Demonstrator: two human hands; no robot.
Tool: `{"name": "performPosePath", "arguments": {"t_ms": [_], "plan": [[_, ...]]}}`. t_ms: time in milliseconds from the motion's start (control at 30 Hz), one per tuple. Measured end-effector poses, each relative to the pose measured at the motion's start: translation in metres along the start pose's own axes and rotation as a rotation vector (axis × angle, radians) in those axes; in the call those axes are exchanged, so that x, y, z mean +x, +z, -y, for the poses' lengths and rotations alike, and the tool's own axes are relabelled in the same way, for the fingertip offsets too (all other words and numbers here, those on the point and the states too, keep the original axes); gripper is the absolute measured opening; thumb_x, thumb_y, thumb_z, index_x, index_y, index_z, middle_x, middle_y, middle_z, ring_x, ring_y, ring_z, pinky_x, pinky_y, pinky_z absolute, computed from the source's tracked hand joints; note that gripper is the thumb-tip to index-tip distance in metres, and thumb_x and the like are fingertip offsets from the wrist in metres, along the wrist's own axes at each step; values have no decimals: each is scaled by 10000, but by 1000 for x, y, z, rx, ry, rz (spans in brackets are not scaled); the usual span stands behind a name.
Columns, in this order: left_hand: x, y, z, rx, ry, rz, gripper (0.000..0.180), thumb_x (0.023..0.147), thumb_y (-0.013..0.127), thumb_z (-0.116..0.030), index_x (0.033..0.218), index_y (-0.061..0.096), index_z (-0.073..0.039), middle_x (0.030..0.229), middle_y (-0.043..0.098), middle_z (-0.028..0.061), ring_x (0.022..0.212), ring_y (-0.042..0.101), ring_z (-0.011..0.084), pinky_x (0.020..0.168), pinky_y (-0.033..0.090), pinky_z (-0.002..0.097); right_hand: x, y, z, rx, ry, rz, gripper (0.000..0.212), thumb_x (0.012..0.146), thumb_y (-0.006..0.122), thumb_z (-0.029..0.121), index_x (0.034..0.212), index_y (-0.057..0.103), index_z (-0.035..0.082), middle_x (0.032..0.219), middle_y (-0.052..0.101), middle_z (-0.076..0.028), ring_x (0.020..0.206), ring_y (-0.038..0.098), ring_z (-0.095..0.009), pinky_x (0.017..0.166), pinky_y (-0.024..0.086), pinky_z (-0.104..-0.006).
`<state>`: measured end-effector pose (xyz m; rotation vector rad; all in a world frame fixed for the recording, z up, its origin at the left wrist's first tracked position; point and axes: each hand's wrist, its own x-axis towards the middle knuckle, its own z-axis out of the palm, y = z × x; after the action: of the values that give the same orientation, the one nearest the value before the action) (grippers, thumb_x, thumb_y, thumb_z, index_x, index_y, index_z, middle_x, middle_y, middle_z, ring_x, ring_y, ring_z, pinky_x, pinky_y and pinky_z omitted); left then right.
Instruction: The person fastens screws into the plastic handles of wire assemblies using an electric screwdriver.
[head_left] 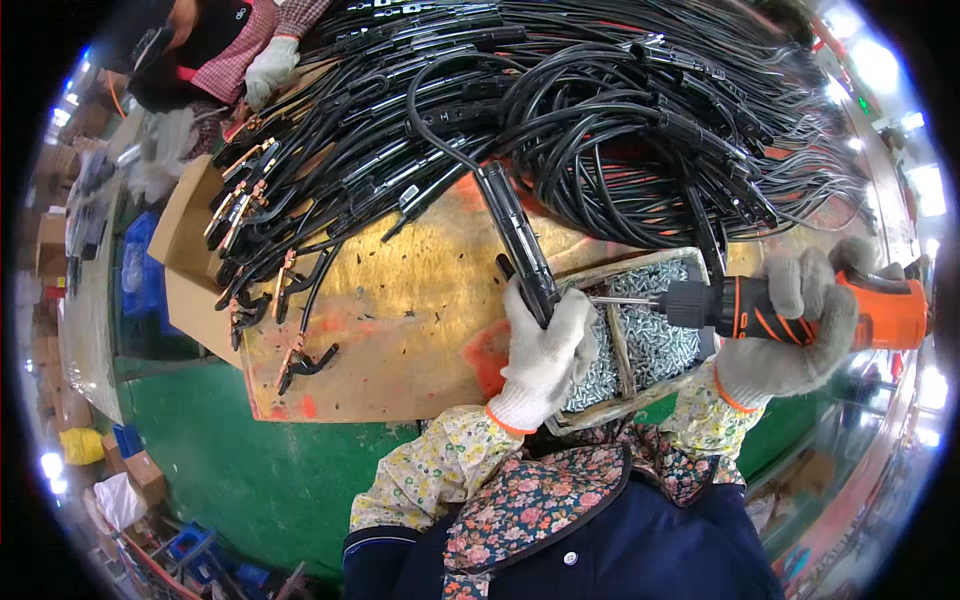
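Note:
My left hand [543, 362], in a white glove, is closed around the lower end of a long black clamp-like handle [518, 236]. A black cable [428, 125] curves up and away from the handle's far end. My right hand [782, 368], also gloved, grips an orange and black electric screwdriver [884, 313]. The driver lies level, its thin bit [622, 300] pointing left at my left hand and the near end of the handle. Whether the bit touches a screw there is hidden. Below the driver, a divided tray [583, 418] is filled with small silver screws [652, 342].
A large heap of black cables [590, 180] with black handles covers the table's far side. Copper-jawed clamps [290, 362] lie at the left of the worn wooden tabletop [400, 340], beside a cardboard box [190, 265]. A co-worker's gloved hand [270, 70] is at the far left.

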<state>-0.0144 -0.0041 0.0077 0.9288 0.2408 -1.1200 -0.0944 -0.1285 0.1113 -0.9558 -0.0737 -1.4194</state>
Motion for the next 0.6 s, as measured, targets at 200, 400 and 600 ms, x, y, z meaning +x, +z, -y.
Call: {"name": "performPosePath", "arguments": {"t_ms": [200, 400, 600], "plan": [[2, -4, 5, 13, 66, 69, 560, 880, 647, -28, 1281, 285, -177, 852, 579, 44, 533, 540, 98, 407, 415, 222, -13, 5, -13, -77, -1, -55, 484, 868, 594, 46, 1309, 395, 24, 648, 398, 36, 530, 339, -47, 481, 322, -215], [4, -6, 8, -22, 69, 79, 586, 880, 643, -14, 1297, 264, -174, 860, 574, 48, 531, 539, 100, 410, 425, 227, -19, 2, -21, -93, 95, 36, 422, 877, 559, 41, 1262, 392, -6, 674, 366, 33, 546, 328, -54, 513, 348, -217], [6, -6, 7, 25, 24, 63, 598, 883, 628, -6, 1312, 253, -185, 925, 571, 51, 567, 550, 96, 422, 437, 213, -20, 6, -21, -77, 71, 168, 435, 870, 551, 48, 1278, 416, -22, 675, 376, 19, 544, 319, -58, 505, 343, -220]]}}
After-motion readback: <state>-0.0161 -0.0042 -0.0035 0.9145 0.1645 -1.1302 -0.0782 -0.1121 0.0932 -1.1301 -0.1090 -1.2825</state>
